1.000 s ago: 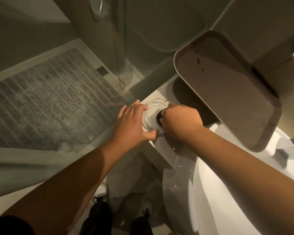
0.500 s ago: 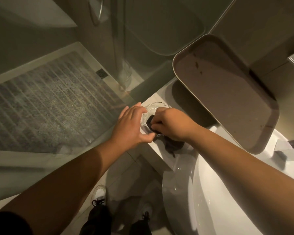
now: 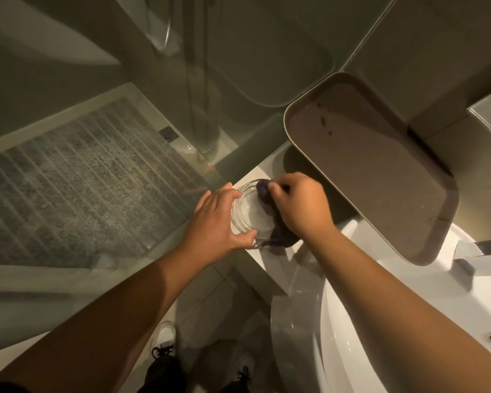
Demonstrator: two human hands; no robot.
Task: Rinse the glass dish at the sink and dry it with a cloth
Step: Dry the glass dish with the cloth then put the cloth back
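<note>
The round clear glass dish (image 3: 248,212) rests on the white counter (image 3: 270,258) beside the white sink basin (image 3: 352,350). Left hand (image 3: 214,222) fingers curl around its rim. Right hand (image 3: 301,205) fingers pinch a dark cloth (image 3: 278,236) inside it. A grey tray (image 3: 372,171) stands just behind.

We are looking down into a dim, warmly lit bathroom. A ribbed grey shower floor (image 3: 77,177) is lying behind a glass shower screen (image 3: 159,114) on our left. A brown tray (image 3: 372,168) is leaning above a white counter (image 3: 267,259), just beside the white basin (image 3: 352,350), and a chrome faucet (image 3: 482,256) is jutting in from the right.
</note>
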